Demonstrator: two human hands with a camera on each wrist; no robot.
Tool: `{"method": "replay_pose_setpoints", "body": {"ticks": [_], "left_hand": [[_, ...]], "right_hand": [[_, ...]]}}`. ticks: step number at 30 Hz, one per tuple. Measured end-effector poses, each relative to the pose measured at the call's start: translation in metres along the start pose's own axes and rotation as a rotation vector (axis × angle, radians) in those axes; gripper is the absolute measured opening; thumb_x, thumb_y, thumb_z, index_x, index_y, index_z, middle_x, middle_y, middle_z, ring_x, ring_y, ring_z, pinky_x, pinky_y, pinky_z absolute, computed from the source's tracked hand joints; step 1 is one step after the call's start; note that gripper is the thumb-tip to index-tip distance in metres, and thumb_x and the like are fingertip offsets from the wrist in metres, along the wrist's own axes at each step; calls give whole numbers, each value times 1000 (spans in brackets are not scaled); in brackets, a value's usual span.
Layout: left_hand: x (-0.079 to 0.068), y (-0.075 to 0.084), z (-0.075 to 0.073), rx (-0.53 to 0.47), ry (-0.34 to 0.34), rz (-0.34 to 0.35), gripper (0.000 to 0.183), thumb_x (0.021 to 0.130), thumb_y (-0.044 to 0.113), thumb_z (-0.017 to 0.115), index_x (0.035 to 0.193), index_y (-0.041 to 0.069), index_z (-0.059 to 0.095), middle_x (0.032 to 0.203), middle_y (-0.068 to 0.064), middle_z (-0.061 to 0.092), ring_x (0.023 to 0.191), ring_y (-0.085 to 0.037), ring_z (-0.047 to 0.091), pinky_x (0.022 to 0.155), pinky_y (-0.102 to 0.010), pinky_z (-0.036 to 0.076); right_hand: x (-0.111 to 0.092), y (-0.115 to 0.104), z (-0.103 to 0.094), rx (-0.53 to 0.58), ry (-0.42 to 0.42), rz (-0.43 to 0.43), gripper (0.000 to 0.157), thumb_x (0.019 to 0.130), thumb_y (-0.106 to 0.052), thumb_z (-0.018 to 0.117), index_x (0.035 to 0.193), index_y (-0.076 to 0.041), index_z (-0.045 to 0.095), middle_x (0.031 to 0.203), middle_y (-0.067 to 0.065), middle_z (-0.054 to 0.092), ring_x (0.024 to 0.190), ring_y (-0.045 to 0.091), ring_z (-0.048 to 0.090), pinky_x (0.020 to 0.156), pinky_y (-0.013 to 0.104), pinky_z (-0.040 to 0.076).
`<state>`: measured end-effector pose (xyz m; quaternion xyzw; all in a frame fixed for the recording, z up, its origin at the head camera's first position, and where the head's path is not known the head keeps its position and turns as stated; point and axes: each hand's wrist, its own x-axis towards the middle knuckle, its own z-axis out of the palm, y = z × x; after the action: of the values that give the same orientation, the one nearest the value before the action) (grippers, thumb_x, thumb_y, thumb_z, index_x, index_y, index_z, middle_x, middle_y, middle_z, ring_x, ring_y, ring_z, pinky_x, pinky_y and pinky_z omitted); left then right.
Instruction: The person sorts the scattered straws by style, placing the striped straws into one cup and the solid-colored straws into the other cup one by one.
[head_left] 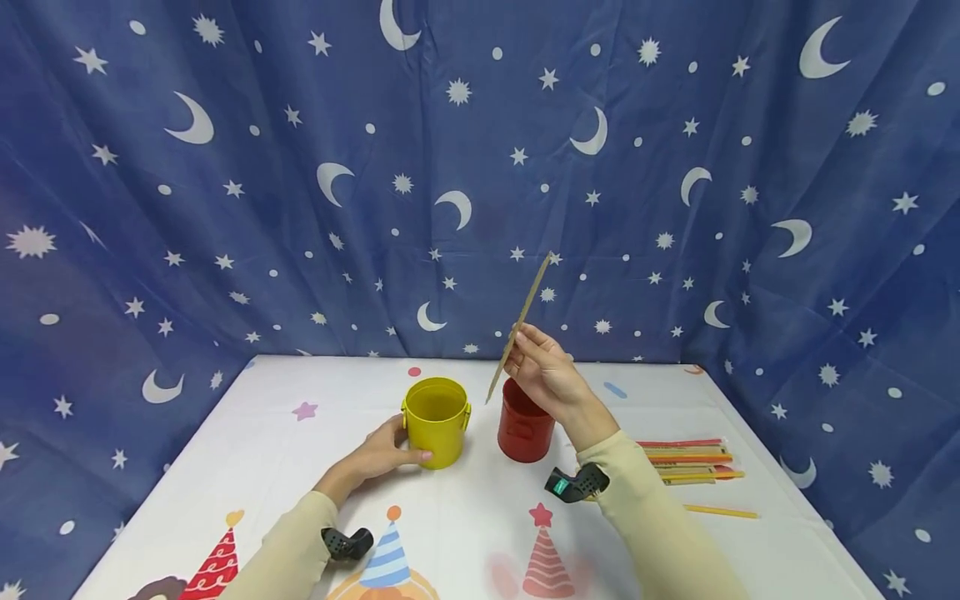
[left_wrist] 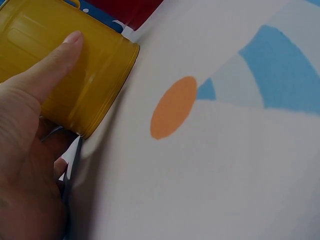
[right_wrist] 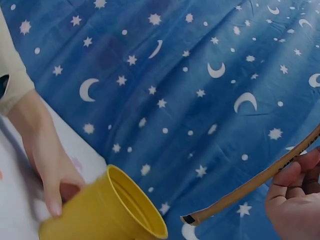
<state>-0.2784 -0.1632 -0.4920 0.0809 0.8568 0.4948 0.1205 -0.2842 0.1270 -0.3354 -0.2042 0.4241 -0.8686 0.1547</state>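
Steadied yellow bucket [head_left: 435,437] w/ L hand [head_left: 386,450], held brown stick [head_left: 534,292] up in R hand [head_left: 543,371].
L thumb lay across bucket front, other fingers round its side & back; bucket upright, couldn't confirm base contact w/ bench [head_left: 465,517]. R thumb + fingers pinched stick approx mid-length, tilted, printed side visible in R wrist view; low end hung btwn yellow bucket & red bucket [head_left: 525,433], apart from both AFAICT. Red bucket stood upright, partly behind R hand. More sticks [head_left: 690,457] lay on bench to R, partly behind sleeve. Step, my read: mid-carry, stick not yet in either bucket. Next move prob called for picking a rim, tipping stick more upright, lining up low end, keeping L grip steady.
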Motion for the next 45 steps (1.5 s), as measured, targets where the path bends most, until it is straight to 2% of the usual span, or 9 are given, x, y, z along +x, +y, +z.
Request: {"method": "replay_pose_setpoints", "body": {"ticks": [9,17,21,25,29,33,38,41,45], "left_hand": [[4,2,-3,12,4,22,102,78,43,85,156,4,33,160,-21,39,149,-41,36,125,-60,24],[5,0,-2,16,2,8,103,79,45,84,156,2,31,160,-23,38,150,-41,35,125,-60,25],[2,-1,0,3,13,-12,102,79,43,85,155,-1,33,158,-24,41,148,-42,38,124,-59,27],[4,-1,1,-3,16,-1,101,79,44,85,155,2,35,158,-22,42,148,-40,39,124,-59,27],[2,0,2,-11,12,3,99,79,43,85,155,2,35,159,-21,41,149,-40,38,125,-59,26],[-2,0,2,-13,8,7,98,79,40,85,155,2,35,159,-22,41,149,-41,38,124,-59,27],[-4,-1,2,-13,10,12,97,79,39,85,154,2,36,159,-21,42,148,-41,38,124,-60,27],[-4,-1,1,-13,8,7,97,79,40,85,154,2,36,158,-21,42,148,-41,39,124,-61,27],[-3,-1,-1,-8,5,9,98,79,42,85,154,3,37,158,-21,43,148,-41,39,124,-62,26]], "right_hand": [[21,20,17,-8,89,18,39,108,-4,41,92,-22,71,87,-8,67,84,8,57,82,21,48],[36,46,18,-72,217,61,25,106,-6,47,97,-21,65,90,-6,63,88,9,57,86,21,52],[41,62,17,-152,280,93,15,105,-5,50,112,-11,62,91,-6,63,86,8,57,83,20,52],[46,72,13,-243,371,113,34,103,-6,56,135,3,55,97,-5,65,89,9,58,82,19,52],[48,81,6,-315,431,160,37,100,-9,62,135,2,59,99,-4,66,89,11,58,84,21,52],[46,88,2,-389,446,199,32,99,-12,64,129,0,64,99,-3,67,93,14,56,91,27,49],[46,93,0,-496,467,206,31,98,-14,66,126,-2,68,109,1,69,105,21,51,104,41,45],[47,95,0,-563,471,221,29,97,-17,68,123,-5,71,116,5,70,109,24,51,113,49,43],[49,98,0,-653,465,240,26,96,-20,70,119,-10,73,123,7,71,120,26,55,117,53,41]]}}
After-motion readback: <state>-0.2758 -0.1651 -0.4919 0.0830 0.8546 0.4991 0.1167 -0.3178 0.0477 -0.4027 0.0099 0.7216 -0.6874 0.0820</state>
